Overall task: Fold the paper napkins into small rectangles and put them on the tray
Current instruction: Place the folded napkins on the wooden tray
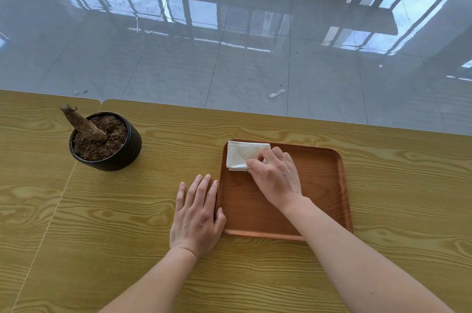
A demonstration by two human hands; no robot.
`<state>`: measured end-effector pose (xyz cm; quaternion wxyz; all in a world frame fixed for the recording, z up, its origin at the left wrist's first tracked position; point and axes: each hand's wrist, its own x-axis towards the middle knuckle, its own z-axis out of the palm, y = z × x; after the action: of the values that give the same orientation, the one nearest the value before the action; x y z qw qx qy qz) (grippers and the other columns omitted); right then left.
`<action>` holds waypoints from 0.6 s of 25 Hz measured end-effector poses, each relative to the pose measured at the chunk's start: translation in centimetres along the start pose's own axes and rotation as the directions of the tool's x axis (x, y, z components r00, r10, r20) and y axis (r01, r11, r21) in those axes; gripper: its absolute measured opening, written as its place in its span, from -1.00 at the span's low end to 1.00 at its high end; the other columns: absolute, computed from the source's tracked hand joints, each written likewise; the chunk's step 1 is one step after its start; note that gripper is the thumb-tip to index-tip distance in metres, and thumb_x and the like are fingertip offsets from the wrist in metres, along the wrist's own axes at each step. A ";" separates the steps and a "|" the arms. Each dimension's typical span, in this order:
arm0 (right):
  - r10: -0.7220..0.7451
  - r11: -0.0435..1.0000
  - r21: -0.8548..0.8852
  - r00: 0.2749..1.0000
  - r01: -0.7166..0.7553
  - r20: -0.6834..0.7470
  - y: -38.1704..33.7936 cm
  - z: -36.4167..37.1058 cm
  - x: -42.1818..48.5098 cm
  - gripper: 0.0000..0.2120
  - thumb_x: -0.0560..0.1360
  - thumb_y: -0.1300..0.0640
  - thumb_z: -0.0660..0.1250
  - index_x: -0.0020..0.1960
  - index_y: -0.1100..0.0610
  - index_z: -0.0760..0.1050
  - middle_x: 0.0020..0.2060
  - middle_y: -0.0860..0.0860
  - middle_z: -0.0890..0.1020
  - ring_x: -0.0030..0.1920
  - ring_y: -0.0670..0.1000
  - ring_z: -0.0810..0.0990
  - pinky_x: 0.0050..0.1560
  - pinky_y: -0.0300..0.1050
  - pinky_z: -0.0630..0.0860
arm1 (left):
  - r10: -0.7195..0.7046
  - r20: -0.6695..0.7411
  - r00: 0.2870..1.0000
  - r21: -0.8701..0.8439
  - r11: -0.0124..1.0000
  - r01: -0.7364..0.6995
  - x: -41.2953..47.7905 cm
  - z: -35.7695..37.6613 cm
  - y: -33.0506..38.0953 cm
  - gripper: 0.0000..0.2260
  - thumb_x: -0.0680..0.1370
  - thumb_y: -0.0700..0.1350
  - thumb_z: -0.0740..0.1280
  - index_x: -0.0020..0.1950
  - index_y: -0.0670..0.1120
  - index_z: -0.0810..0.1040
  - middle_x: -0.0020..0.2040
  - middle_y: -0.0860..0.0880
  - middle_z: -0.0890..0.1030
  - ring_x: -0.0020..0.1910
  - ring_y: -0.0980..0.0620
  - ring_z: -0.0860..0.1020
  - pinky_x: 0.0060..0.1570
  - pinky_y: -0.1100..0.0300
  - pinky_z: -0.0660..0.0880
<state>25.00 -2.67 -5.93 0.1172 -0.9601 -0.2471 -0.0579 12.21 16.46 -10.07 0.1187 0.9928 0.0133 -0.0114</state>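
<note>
White folded napkin (240,155) — small rectangle

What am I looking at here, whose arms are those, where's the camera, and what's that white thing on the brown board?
There is no machine here. A person wears one wide-angle camera on the head, looking forward and down, so the two bare arms coming in from the bottom edge are their own.

They are at a wooden table. The brown board is a tray. In its far left corner lies a folded white paper napkin. The right hand rests its fingers on the napkin, pressing or placing it; no firm grip is visible. The left hand lies flat on the table, touching the tray's left edge.

To the left stands a dark pot of soil with a cut stump. Beyond the table is shiny tiled floor.
</note>
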 end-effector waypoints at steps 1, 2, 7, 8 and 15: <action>0.004 1.000 0.003 1.000 -0.004 -0.001 0.0 0.0 0.0 -0.95 0.46 0.12 0.49 -0.14 0.05 0.63 -0.15 0.01 0.57 -0.12 0.09 0.48 -0.17 0.00 0.44 | 0.002 -0.003 1.000 0.002 1.000 -0.002 0.0 0.0 0.0 -0.45 0.54 0.06 0.15 0.51 -0.11 0.35 0.54 -0.09 0.33 0.57 -0.09 0.22 0.53 -0.24 0.09; 0.012 1.000 0.009 1.000 -0.012 -0.001 0.0 0.1 0.1 -0.94 0.45 0.12 0.50 -0.13 0.05 0.63 -0.15 0.01 0.58 -0.12 0.10 0.47 -0.17 0.01 0.44 | 0.003 -0.002 1.000 0.000 1.000 -0.003 0.0 0.0 0.0 -0.45 0.54 0.06 0.15 0.51 -0.11 0.35 0.53 -0.09 0.33 0.57 -0.09 0.22 0.53 -0.24 0.09; 0.028 0.999 0.032 1.000 -0.028 0.007 0.2 0.2 0.0 -0.89 0.42 0.12 0.53 -0.08 0.06 0.65 -0.13 0.01 0.59 -0.12 0.10 0.48 -0.16 0.03 0.48 | 0.006 -0.006 1.000 0.004 1.000 -0.006 0.1 0.0 0.1 -0.45 0.54 0.06 0.15 0.51 -0.11 0.36 0.53 -0.10 0.34 0.56 -0.09 0.23 0.52 -0.25 0.10; 0.033 0.999 0.035 0.999 -0.033 0.008 0.1 0.3 0.1 -0.88 0.42 0.12 0.54 -0.06 0.06 0.65 -0.12 0.02 0.59 -0.11 0.10 0.49 -0.15 0.03 0.49 | 0.004 0.001 1.000 0.002 1.000 -0.004 0.1 0.0 0.1 -0.45 0.54 0.06 0.15 0.51 -0.11 0.36 0.53 -0.10 0.34 0.56 -0.09 0.23 0.52 -0.25 0.10; 0.050 0.997 0.056 0.998 -0.052 0.037 0.0 -0.5 -0.2 -0.77 0.43 0.09 0.53 0.07 0.07 0.66 -0.07 0.01 0.61 -0.09 0.10 0.51 -0.09 0.06 0.51 | -0.007 0.025 1.000 0.009 1.000 0.006 0.2 -0.2 0.0 -0.44 0.54 0.08 0.15 0.51 -0.10 0.36 0.53 -0.08 0.34 0.57 -0.08 0.22 0.53 -0.23 0.09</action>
<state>24.75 -2.89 -5.49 0.1417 -0.9632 -0.2262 -0.0307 12.45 16.52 -9.90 0.1146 0.9930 0.0150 -0.0244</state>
